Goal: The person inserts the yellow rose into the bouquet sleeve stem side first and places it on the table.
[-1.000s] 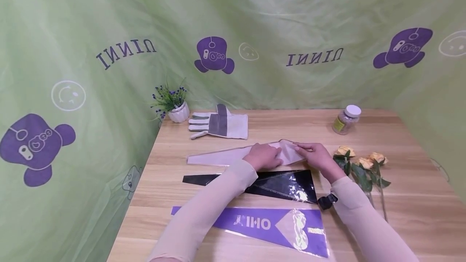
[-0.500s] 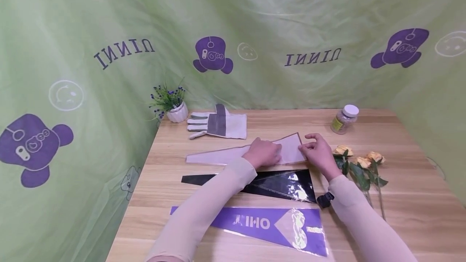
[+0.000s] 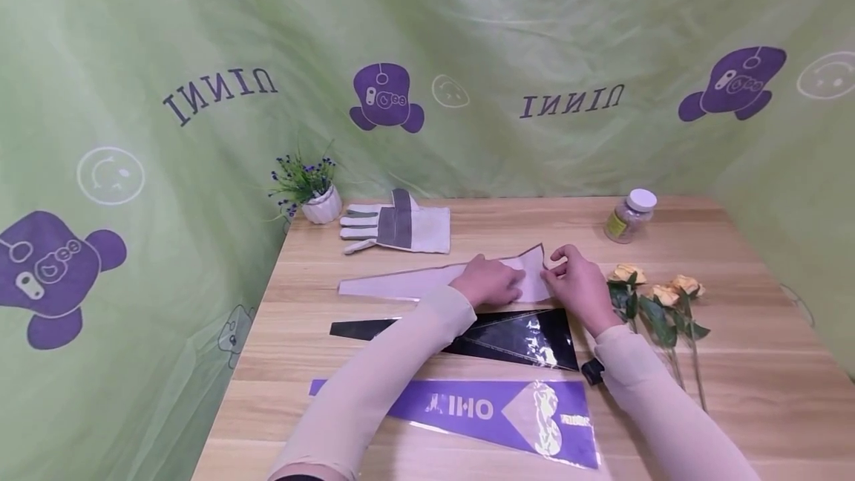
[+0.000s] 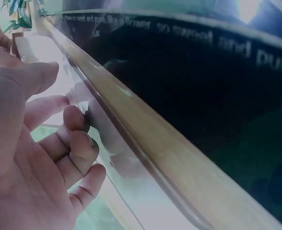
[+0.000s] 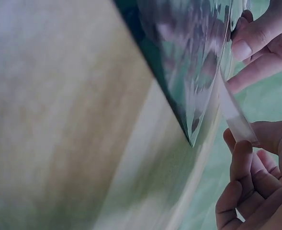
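Note:
A white tapered flower sleeve (image 3: 394, 285) with a thin dark border lies across the middle of the table, narrow end left. My left hand (image 3: 490, 280) rests on its wider half, fingers loosely bent and fingertips on the film in the left wrist view. At the wide right end, my right hand (image 3: 581, 288) pinches the edge between thumb and fingers. That end lifts and bends, its far corner sticking up. Closer to me lie a glossy black flower sleeve (image 3: 514, 340), printed with small white lettering, and a purple one (image 3: 461, 405) with a white heart.
Peach roses (image 3: 664, 295) with long stems lie right of my right hand. A white-lidded jar (image 3: 628, 217) stands at the back right. Behind the sleeves are a white-and-grey work glove (image 3: 414, 228) and a potted plant (image 3: 322, 205). A green printed curtain (image 3: 494, 36) encloses the table.
The wide end of the white sleeve flattened out, then bent up again as my right hand shifted slightly left with its edge. My left hand stays on the sleeve.

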Demonstrator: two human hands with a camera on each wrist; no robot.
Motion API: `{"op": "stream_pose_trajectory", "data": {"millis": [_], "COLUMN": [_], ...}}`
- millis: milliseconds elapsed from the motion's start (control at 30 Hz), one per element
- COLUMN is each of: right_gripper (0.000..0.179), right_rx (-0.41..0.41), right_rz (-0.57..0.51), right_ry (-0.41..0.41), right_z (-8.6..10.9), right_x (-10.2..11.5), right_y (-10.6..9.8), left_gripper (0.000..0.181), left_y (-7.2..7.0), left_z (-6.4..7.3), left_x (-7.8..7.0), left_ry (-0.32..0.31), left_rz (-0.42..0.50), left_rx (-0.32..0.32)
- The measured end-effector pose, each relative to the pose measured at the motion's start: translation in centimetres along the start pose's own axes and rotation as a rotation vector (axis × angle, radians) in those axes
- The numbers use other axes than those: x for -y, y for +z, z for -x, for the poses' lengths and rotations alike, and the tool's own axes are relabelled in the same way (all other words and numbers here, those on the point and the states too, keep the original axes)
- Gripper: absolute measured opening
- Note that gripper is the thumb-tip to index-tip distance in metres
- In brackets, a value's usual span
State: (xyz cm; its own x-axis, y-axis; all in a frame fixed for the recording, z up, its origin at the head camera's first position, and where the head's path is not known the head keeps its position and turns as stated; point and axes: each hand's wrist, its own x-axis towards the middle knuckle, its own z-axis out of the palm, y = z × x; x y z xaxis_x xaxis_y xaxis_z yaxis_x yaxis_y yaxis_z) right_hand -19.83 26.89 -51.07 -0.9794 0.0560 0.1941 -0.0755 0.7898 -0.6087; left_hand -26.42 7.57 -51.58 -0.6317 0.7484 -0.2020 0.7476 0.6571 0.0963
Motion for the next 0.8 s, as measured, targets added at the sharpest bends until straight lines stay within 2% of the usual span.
{"op": "stream_pose_trajectory", "data": {"millis": [233,467,800], "right_gripper": [0.023,0.031,0.017], "right_rx": [0.021,0.019,0.027], "right_rz": [0.033,0.052,0.044], "right_ry": [-0.028,-0.032,-0.086], "right_z": [-0.18,-0.19,-0.43], "right_x": [0.02,-0.16,-0.14], "right_y": [-0.12,-0.14,-0.02], "left_gripper": [0.040,0.048,0.049], "left_y": [-0.21,0.05,0.22], "left_z": [0.22,0.09,0.02], "left_x": [-0.03,0.04,0.28], "left_ry": [-0.004,-0.027,-0.039], "left_rz": [0.018,0.028,0.047], "left_rx": [0.005,0.010,0.017]}}
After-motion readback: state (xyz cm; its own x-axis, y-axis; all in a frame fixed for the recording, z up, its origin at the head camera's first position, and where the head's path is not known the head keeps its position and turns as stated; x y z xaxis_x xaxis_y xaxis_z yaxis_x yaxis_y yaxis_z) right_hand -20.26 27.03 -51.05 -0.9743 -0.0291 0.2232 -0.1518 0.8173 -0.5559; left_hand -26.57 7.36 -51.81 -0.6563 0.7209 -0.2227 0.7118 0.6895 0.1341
